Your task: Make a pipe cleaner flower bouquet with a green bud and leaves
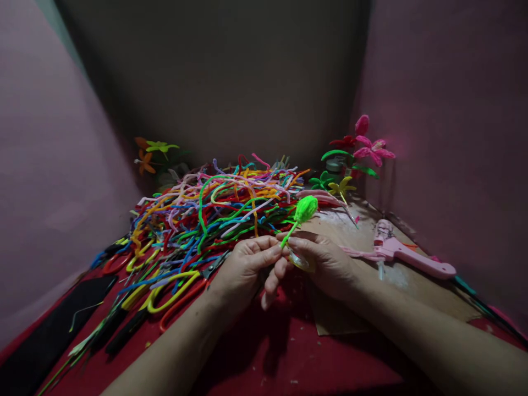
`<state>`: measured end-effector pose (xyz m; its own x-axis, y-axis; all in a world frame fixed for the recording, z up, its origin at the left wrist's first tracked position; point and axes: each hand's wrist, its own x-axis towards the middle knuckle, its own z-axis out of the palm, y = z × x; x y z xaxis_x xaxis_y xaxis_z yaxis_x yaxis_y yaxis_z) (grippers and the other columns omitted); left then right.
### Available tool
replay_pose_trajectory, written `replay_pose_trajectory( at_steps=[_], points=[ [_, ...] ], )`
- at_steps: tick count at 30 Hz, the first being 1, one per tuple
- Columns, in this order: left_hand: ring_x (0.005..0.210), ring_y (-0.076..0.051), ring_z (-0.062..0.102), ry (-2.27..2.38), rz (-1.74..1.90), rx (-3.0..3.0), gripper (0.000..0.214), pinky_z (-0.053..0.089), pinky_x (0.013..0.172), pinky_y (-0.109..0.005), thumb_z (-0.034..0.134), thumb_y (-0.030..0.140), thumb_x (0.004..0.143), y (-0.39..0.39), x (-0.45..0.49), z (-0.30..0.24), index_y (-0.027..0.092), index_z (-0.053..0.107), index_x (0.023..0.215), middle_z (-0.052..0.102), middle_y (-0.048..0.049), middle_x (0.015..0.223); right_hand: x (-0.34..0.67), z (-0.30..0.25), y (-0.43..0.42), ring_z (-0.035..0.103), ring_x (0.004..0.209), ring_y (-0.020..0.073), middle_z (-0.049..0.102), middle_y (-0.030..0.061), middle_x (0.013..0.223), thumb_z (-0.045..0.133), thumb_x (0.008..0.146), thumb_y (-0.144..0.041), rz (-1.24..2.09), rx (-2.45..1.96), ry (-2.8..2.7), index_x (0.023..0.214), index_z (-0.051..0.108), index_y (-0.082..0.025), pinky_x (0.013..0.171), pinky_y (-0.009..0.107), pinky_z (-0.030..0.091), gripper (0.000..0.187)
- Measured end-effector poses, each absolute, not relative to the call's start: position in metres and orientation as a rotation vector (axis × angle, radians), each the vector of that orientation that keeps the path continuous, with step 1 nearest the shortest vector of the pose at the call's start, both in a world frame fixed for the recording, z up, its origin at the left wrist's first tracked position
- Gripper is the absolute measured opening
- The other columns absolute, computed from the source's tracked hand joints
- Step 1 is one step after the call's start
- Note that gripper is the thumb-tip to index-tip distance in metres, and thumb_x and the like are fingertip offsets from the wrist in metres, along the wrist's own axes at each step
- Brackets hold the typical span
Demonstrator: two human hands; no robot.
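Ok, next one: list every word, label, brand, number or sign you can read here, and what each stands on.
None can be read.
Glue gun: dark marks at one end, too blurred to tell as lettering.
Black slab: no print visible.
Bud: no label visible.

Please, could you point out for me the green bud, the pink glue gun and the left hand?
Green bud (306, 209): head view, middle of its fuzzy head.
Pink glue gun (406, 253): head view, upper part of its handle.
Left hand (249, 263): head view, back of the hand.
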<state>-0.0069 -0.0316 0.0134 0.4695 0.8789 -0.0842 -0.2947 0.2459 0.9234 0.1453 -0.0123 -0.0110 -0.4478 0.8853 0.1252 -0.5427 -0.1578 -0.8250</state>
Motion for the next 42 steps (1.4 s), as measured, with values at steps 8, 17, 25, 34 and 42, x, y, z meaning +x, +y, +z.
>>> replay_pose_trajectory(
  at_steps=[8,17,25,34,42],
  points=[
    [0.027,-0.004,0.039,0.679,0.840,0.999,0.014,0.036,0.024,-0.015,0.049,0.022,0.085,-0.032,-0.005,0.014,0.012,0.057,0.084,0.055,0.0033,0.054,0.145,-0.013,-0.013,0.057,0.063,0.0106,0.065,0.0000,0.068,0.067,0.074,-0.024,1.824,-0.483,-1.011,0.086,0.070,-0.016,0.067,0.025,0.041,0.015],
    [0.052,-0.011,0.058,1.292,1.040,1.998,0.025,0.046,0.051,-0.022,0.053,0.034,0.083,-0.036,-0.004,0.010,0.014,0.056,0.098,0.061,-0.0006,0.067,0.145,-0.016,-0.013,0.055,0.064,0.0113,0.065,0.0008,0.076,0.065,0.076,-0.024,1.658,-0.547,-1.013,0.084,0.070,-0.018,0.068,0.028,0.043,0.012],
    [0.059,-0.010,0.057,1.292,1.312,2.667,0.009,0.042,0.058,-0.019,0.048,0.014,0.086,-0.035,-0.006,-0.004,0.015,0.056,0.082,0.061,-0.0016,0.068,0.142,-0.018,-0.019,0.056,0.065,0.0126,0.066,0.0006,0.079,0.067,0.074,-0.028,1.593,-0.640,-1.056,0.087,0.071,-0.020,0.065,0.030,0.046,0.015],
    [0.044,-0.005,0.043,1.280,1.290,2.052,0.012,0.037,0.046,-0.015,0.049,0.021,0.086,-0.038,-0.003,0.002,0.018,0.059,0.080,0.050,0.0052,0.056,0.141,-0.016,-0.017,0.057,0.093,0.0170,0.069,0.0011,0.093,0.066,0.075,-0.024,1.563,-0.551,-1.136,0.089,0.072,-0.023,0.094,0.037,0.037,0.014],
    [0.032,-0.003,0.038,1.159,1.128,1.466,0.016,0.029,0.031,-0.014,0.056,0.031,0.080,-0.041,0.005,0.015,0.016,0.056,0.073,0.049,0.0065,0.049,0.143,-0.020,-0.015,0.058,0.086,0.0181,0.068,0.0032,0.088,0.063,0.077,-0.025,1.635,-0.570,-1.131,0.099,0.069,-0.022,0.082,0.036,0.044,0.024]
  ],
)
